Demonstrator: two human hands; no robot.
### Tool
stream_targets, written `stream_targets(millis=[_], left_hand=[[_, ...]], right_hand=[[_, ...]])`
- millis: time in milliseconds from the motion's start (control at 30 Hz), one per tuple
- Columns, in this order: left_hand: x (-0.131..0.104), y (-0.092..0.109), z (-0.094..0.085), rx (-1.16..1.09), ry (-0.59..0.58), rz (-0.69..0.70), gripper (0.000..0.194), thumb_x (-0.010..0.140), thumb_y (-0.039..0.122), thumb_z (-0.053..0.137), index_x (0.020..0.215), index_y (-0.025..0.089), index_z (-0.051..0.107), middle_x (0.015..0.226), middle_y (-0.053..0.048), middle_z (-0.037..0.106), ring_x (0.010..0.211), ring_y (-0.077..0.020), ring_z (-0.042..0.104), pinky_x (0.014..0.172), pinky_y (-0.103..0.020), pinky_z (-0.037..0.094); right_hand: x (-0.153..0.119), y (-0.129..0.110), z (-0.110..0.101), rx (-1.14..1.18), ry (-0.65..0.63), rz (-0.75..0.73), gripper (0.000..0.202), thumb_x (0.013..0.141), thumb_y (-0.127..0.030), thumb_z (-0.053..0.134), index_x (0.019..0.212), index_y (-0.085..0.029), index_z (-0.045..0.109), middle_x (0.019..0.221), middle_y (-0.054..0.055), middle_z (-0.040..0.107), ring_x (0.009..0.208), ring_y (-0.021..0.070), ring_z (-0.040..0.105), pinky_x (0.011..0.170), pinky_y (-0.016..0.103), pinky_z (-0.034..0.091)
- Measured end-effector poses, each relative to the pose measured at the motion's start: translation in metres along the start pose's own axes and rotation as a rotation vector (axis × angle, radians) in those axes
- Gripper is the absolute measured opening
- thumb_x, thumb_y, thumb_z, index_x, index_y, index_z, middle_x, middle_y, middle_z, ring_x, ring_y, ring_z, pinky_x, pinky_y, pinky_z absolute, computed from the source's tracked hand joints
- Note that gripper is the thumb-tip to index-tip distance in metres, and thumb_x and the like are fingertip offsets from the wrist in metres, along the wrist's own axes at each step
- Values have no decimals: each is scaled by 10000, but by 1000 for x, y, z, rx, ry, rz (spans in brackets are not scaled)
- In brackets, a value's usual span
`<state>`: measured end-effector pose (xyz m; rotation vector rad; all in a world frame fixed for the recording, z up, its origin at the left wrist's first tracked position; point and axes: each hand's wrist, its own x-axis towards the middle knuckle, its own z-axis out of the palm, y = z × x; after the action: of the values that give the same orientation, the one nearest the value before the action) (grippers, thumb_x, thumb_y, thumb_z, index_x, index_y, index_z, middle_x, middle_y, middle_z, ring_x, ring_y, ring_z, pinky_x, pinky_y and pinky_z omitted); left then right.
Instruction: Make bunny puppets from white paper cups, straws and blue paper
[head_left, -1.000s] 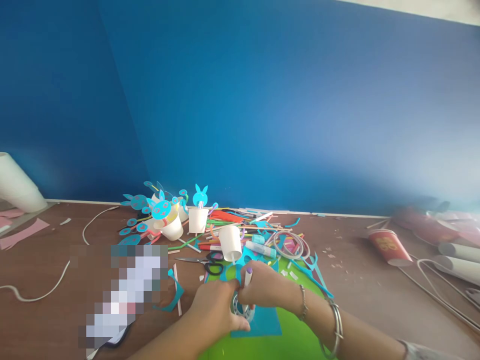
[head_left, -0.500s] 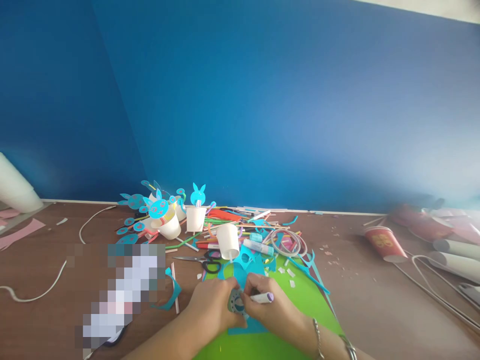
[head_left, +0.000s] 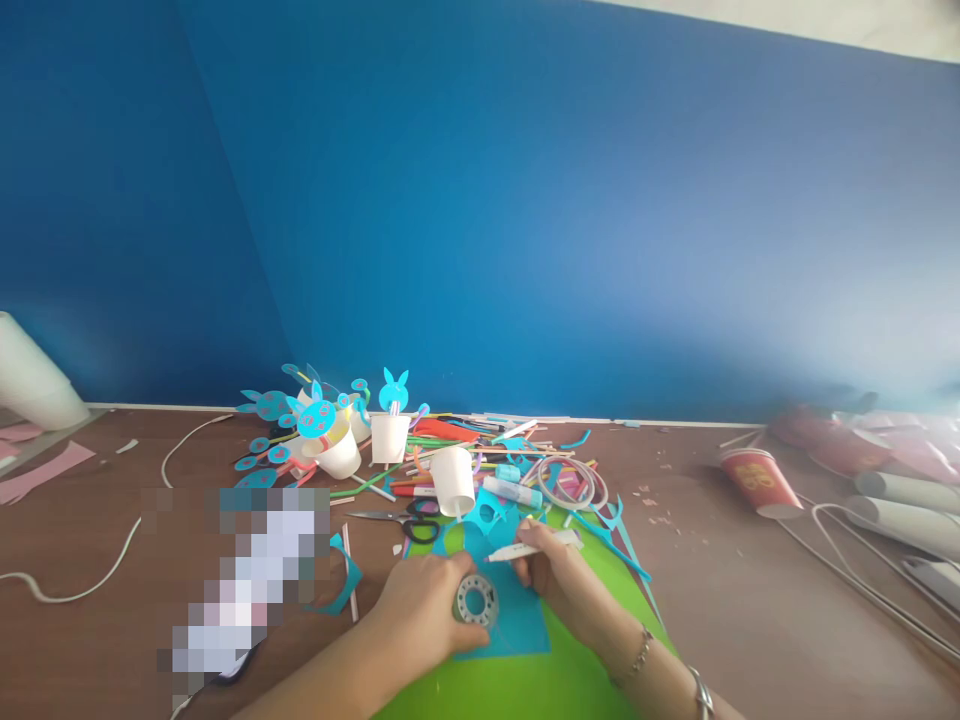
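Note:
My left hand [head_left: 424,605] grips a small tape roll [head_left: 487,600], its pale spotted ring facing up, against a blue paper sheet [head_left: 525,635]. Between the fingers of my right hand [head_left: 555,565] is a white marker [head_left: 514,552], its tip pointing left above the blue paper, apart from the roll. The paper lies on a green sheet [head_left: 600,600]. Just beyond my hands, a white paper cup [head_left: 453,480] stands upside down, and black-handled scissors [head_left: 416,522] lie to its left.
Several white cups with blue paper rabbit figures [head_left: 394,392] stand at the back left. Straws, markers and paper scraps are heaped along the wall. A red paper cup [head_left: 759,482] and white cables lie right; a blurred-out device [head_left: 247,590] lies left.
My right hand has moved up and right with the marker, away from the tape roll's centre. The marker tip now shows. My left hand stays on the roll.

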<state>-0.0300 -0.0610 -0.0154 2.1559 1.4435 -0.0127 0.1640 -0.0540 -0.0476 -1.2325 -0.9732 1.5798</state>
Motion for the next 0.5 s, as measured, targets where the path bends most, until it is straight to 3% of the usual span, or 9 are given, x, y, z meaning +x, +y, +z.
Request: stream_targets(millis=[167, 300, 500], left_hand=[[-7, 4, 4, 13, 65, 52, 429, 653, 414, 692, 1046, 246, 658, 1061, -47, 663, 896, -284, 665, 745, -339, 495], [-16, 5, 10, 34, 66, 63, 431, 629, 453, 715, 1001, 242, 659, 1042, -37, 630, 809, -267, 662, 703, -342, 497], [-21, 4, 18, 20, 36, 11, 433, 679, 436, 694, 1062, 244, 628, 1108, -32, 615, 857, -251, 653, 740, -321, 484]], right_hand=[[4, 11, -1, 72, 5, -9, 270, 781, -407, 581, 625, -204, 497, 552, -24, 497, 563, 136, 451, 604, 274, 374], [3, 10, 0, 41, -5, 1, 240, 746, -388, 611, 624, -201, 523, 551, -23, 509, 570, 140, 466, 604, 276, 373], [-2, 6, 0, 23, -32, 22, 233, 752, -392, 616, 647, -206, 523, 568, -21, 550, 584, 144, 484, 621, 275, 376]])
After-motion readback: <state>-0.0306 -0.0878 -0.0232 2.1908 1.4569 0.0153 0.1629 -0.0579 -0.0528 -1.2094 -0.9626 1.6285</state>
